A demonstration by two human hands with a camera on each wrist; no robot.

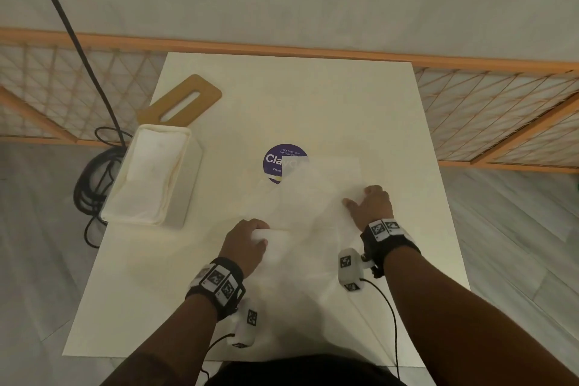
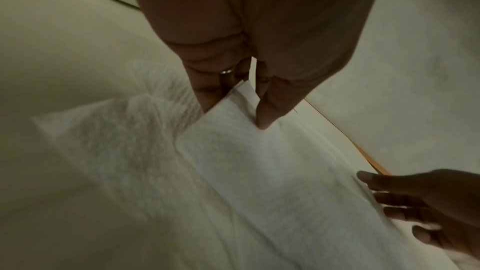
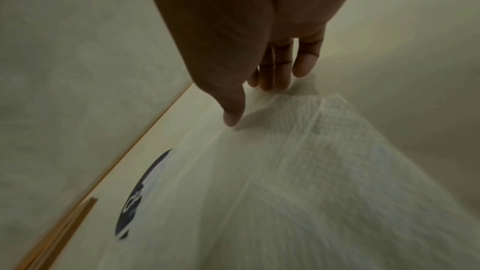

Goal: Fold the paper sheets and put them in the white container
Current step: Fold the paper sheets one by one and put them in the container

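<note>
Black wrist straps (image 1: 216, 283) carry square-patterned tags; white camera blocks (image 1: 350, 268) (cabled) hang beneath; a ring (image 2: 226, 72).

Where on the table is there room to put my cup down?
Bare table lies along the far edge, past the purple sticker and right of the wooden lid. The near left corner, below the white container, is bare too. The middle is crowded: paper sheet, left hand, right hand.

Plain indoor room, white table (image 1: 313, 97), wood-lattice screen (image 1: 501, 110) (paper-backed), grey plank floor (image 1: 37, 229)
</note>
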